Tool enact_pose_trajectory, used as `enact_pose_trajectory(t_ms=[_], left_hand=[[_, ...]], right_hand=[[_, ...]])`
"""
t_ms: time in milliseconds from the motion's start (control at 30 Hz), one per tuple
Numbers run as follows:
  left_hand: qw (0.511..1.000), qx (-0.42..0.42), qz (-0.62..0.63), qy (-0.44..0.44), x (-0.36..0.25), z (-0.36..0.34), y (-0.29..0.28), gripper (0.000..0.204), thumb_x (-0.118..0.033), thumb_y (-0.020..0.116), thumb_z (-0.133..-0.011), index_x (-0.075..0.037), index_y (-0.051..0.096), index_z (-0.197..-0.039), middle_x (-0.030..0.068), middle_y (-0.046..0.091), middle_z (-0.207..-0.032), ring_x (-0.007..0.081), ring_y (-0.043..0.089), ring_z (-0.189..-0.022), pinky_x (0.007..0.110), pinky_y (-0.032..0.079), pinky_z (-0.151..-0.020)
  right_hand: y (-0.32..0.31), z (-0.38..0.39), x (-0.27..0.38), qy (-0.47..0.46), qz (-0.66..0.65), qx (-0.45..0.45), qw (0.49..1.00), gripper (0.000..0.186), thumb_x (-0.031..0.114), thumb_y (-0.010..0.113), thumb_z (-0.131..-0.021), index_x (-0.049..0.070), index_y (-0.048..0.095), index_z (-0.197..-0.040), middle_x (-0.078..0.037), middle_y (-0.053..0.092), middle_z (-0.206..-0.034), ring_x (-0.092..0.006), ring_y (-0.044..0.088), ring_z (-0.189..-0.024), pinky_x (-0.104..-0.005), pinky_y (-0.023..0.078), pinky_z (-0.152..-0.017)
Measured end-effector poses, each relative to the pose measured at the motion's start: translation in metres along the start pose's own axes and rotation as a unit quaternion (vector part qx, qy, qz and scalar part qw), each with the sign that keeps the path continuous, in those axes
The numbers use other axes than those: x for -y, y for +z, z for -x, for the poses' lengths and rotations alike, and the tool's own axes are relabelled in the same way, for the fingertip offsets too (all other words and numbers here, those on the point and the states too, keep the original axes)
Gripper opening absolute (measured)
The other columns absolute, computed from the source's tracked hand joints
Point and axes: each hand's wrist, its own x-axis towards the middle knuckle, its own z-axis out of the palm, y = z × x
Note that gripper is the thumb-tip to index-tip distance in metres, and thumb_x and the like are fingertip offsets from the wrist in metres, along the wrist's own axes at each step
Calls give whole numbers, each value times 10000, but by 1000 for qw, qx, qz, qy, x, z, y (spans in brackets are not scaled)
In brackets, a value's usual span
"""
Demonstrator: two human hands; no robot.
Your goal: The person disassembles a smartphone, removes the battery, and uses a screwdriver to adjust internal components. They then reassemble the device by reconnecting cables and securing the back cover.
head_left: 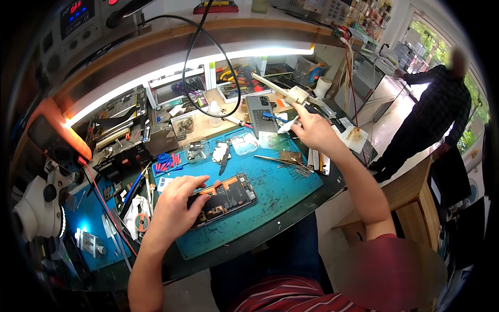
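Note:
An opened phone [226, 198], back cover off with black and orange insides showing, lies on a blue work mat [280, 190]. My left hand [176, 205] rests on the phone's left end, fingers pressing on it. My right hand [312, 130] is stretched out to the far right of the mat and grips a small silvery-white tool [287, 126] between the fingers. Tweezers [280, 160] and a dark slim tool [224, 163] lie on the mat between the hands.
Small clear trays [244, 142] with parts stand at the mat's back edge, and a dark phone [261, 115] lies behind them. A microscope [36, 208] stands at left, an orange meter [54, 136] above it. Black cables hang over the bench. A person in dark clothes [431, 119] stands at right.

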Motion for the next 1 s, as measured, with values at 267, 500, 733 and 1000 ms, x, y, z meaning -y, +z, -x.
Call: enact_pose_trajectory(t_ms=[267, 500, 733, 1000], left_hand=[[999, 26, -21, -16, 2, 1, -5, 486, -104, 818, -921, -24, 674, -1378, 143, 746, -1196, 321, 689, -1162, 412, 532, -1011], [993, 99, -65, 27, -24, 7, 2, 838, -130, 884, -782, -87, 556, -1552, 167, 650, -1366, 370, 621, -1259, 456, 499, -1098], [989, 82, -114, 45, -24, 10, 5, 861, -144, 873, -768, -34, 523, -1546, 175, 672, -1375, 376, 651, -1226, 459, 522, -1073], [984, 77, -146, 70, -22, 9, 11, 886, -182, 874, -750, -12, 526, -1547, 192, 669, -1330, 347, 657, -1213, 441, 544, -1048]], right_hand=[[-53, -9, 7, -79, 1, -206, 975, 363, 394, 661, -1077, 70, 777, -961, -78, 740, -818, -217, 633, -593, -365, 457, -554], [14, 36, 26, -107, -545, -20, 831, 506, 409, 429, -1156, 42, 769, -1074, -14, 674, -825, -107, 632, -772, -249, 526, -656], [27, 31, 54, -16, -522, 33, 852, 419, 402, 615, -1132, -10, 685, -1166, -43, 705, -942, -80, 644, -742, -234, 549, -634], [44, 3, 81, -120, -474, -115, 865, 541, 98, 746, -1026, 14, 467, -1482, -106, 741, -885, -161, 761, -812, -311, 576, -710]])
